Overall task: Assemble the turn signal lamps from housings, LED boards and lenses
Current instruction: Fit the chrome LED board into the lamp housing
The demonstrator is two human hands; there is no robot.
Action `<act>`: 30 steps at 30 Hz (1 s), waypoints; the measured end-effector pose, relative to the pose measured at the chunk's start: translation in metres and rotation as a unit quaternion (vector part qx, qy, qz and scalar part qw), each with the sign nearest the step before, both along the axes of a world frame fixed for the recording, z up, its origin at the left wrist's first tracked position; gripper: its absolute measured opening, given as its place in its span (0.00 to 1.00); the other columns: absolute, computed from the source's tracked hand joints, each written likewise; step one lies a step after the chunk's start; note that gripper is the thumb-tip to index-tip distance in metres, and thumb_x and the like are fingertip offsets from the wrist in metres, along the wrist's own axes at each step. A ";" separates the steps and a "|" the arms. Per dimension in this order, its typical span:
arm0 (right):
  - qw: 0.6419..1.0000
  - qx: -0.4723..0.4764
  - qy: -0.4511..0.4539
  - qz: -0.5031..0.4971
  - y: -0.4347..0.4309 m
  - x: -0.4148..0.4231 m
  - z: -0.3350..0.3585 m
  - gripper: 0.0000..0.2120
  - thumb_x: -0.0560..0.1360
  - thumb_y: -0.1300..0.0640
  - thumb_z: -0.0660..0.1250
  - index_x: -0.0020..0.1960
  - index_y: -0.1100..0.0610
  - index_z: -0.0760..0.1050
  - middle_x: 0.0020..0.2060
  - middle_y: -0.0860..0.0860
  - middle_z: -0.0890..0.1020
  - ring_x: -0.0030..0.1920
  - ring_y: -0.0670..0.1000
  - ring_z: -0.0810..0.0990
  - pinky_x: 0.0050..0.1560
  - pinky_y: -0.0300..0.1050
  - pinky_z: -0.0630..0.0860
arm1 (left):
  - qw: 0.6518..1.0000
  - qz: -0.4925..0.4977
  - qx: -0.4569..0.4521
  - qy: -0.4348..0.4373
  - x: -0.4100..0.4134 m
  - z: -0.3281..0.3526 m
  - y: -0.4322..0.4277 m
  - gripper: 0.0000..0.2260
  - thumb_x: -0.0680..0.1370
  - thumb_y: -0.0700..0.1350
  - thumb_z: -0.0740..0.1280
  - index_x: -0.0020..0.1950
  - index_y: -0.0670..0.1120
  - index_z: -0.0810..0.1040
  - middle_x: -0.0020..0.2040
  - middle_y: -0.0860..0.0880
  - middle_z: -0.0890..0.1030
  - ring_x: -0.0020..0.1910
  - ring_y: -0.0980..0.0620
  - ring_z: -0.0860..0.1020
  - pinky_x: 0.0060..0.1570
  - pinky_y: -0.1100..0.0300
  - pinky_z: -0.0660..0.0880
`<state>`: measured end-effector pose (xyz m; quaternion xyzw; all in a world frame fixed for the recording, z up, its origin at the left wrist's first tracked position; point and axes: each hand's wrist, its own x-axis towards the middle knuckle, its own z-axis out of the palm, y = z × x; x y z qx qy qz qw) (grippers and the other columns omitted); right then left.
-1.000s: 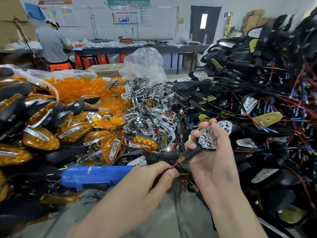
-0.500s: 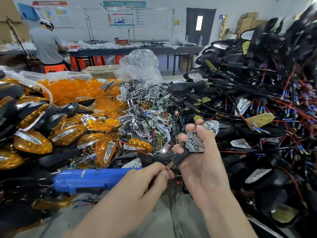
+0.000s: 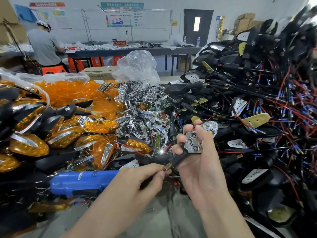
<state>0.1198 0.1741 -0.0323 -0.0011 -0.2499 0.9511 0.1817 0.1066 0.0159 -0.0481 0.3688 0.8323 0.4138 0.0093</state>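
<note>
Workbench (image 3: 168,220) heaped — clear bag (image 3: 68,93) holds amber lenses (image 3: 72,91).

The lamp housing (image 3: 173,158) in the right hand (image 3: 202,170) is matt black plastic, its threaded stud (image 3: 167,168) brass-coloured metal. The reflector (image 3: 193,143) seated in it is mirror-bright chrome-look plastic. Left of the housing, the loose lenses (image 3: 68,91) are glossy, translucent amber plastic, and the finished lamps (image 3: 29,146) carry shiny silver trim strips. The blue tool (image 3: 80,182) near the housing looks like smooth, slightly glossy plastic. Behind it, the bag (image 3: 137,67) is thin, crinkled clear film. The table (image 3: 164,224) is dull grey.
</note>
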 end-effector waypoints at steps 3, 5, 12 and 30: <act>1.000 -0.001 0.002 -0.004 0.000 0.000 0.000 0.06 0.72 0.56 0.68 0.49 0.51 0.78 0.38 0.48 0.80 0.31 0.47 0.76 0.27 0.38 0.71 | 0.999 0.004 -0.007 0.031 -0.001 0.000 -0.001 0.08 0.80 0.54 0.61 0.54 0.58 0.79 0.34 0.50 0.74 0.28 0.59 0.66 0.28 0.68 0.59; 1.000 0.006 0.000 -0.009 0.000 0.000 0.000 0.06 0.72 0.56 0.69 0.49 0.51 0.77 0.38 0.48 0.80 0.31 0.46 0.76 0.27 0.39 0.71 | 0.999 0.009 -0.009 0.043 -0.001 -0.001 0.000 0.10 0.79 0.57 0.60 0.54 0.58 0.79 0.33 0.51 0.74 0.27 0.59 0.66 0.27 0.69 0.59; 0.998 0.041 -0.014 -0.046 -0.002 0.000 0.001 0.08 0.72 0.57 0.69 0.51 0.53 0.76 0.37 0.49 0.80 0.31 0.46 0.77 0.27 0.38 0.71 | 0.995 0.057 -0.037 0.078 0.003 -0.005 0.004 0.12 0.76 0.60 0.58 0.55 0.62 0.76 0.32 0.53 0.76 0.30 0.52 0.71 0.28 0.61 0.64; 0.996 0.029 -0.053 -0.062 -0.002 -0.003 0.001 0.04 0.82 0.62 0.63 0.51 0.54 0.75 0.35 0.49 0.79 0.29 0.47 0.74 0.25 0.37 0.68 | 0.995 0.060 -0.076 0.021 0.006 -0.001 0.008 0.09 0.78 0.62 0.55 0.54 0.67 0.72 0.36 0.57 0.79 0.34 0.55 0.75 0.30 0.64 0.65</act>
